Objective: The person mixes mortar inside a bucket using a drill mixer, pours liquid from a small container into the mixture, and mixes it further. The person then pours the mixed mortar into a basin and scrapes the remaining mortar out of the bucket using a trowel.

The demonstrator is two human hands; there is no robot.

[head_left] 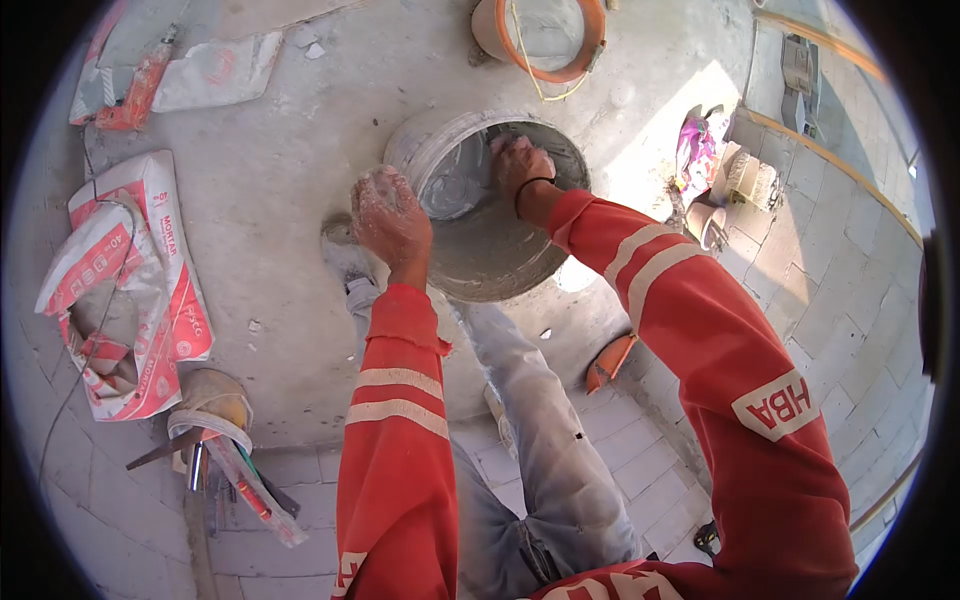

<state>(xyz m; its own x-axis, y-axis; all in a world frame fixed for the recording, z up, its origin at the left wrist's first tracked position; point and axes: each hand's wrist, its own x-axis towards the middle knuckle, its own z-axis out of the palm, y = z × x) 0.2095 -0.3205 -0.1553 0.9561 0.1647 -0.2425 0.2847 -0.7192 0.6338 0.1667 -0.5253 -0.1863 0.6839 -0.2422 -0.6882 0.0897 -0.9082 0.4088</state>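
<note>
A large mortar-smeared bucket [500, 270] stands in front of me, its mouth toward me and grey wet residue coating the inside. My right hand [522, 170], with a dark band at the wrist, reaches into it near the far wall. Its fingers are curled, and what they hold, if anything, is hidden. Beside the bucket's left rim is my left hand [390, 218], dusty with grey powder and closed. I cannot tell whether it grips the rim or holds something.
At left lie a torn mortar bag [180, 250] and a small tool bucket [215, 405]. Another bag [220, 72] rests at the far left. An orange-rimmed bucket [590, 50] stands beyond mine. An orange bowl-like piece [608, 362] lies right of my leg; rubble [752, 182] is farther right.
</note>
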